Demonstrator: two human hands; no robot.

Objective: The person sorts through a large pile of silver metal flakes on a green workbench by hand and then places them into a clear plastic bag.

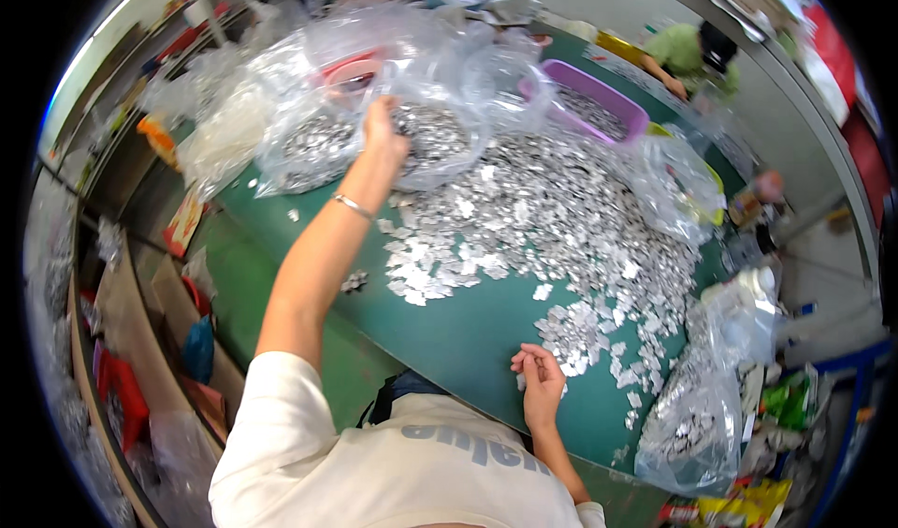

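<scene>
A broad heap of small, flat, silvery pieces [561,210] spreads over the green table [440,341]. My left hand [382,137] reaches to the far left, over a clear plastic bag [440,177] filled with the same pieces. Its fingers look closed, and whatever they hold is hidden. Close to the table's front edge, my right hand [541,378] rests beside a small cluster of pieces [572,332]. The fingers there are curled inward with the thumb against them; what they hold, if anything, is too small to make out.
A purple bin [636,116] with pieces stands at the back, a pink bowl [348,68] behind the bags. Another filled bag [687,444] sits at the right edge. Across the table, a person in green [687,56] works. Shelves [112,116] line the left.
</scene>
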